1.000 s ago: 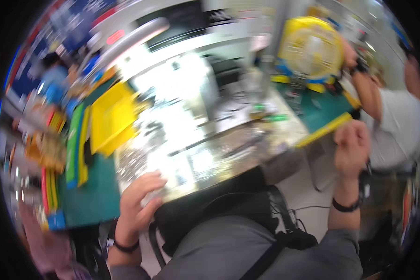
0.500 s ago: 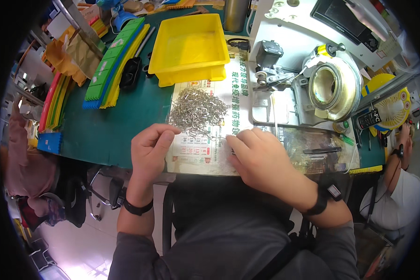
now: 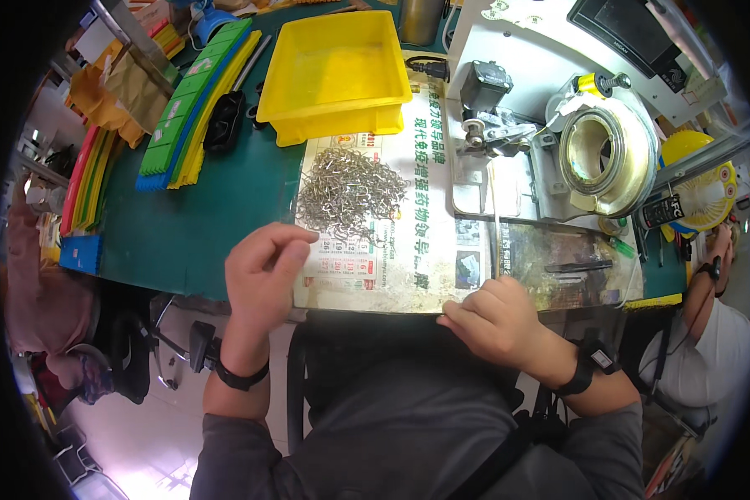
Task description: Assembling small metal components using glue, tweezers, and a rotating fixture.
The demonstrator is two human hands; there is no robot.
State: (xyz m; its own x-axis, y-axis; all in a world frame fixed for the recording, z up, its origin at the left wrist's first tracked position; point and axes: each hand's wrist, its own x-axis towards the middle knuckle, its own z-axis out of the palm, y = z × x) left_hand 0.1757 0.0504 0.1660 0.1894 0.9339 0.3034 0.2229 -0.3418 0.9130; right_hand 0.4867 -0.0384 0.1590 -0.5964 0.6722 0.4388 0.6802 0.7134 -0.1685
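Note:
A tangled pile of small bent silver metal pieces (image 3: 350, 193) lies on a printed paper sheet (image 3: 429, 229) on the bench. Just left of the pile's near edge is my left hand (image 3: 262, 271), its fingers curled and thumb close against the forefinger. Whatever that grip holds, if anything, is too small to make out. My right hand (image 3: 498, 321) is at the bench's front edge, right of the sheet's near end and apart from the pile. Its fingers are bent in and pressed together, hiding anything between them.
Beyond the pile stands a yellow plastic bin (image 3: 333, 75). A machine with a metal ring (image 3: 593, 150) occupies the right side. Stacked coloured strips (image 3: 193, 104) lie on the green mat (image 3: 183, 242) at left. A person's arm (image 3: 708, 287) shows at far right.
My right hand has drawn away from the pile, moving right and nearer to me, down to the bench edge. My left hand has barely shifted. The view has moved slightly.

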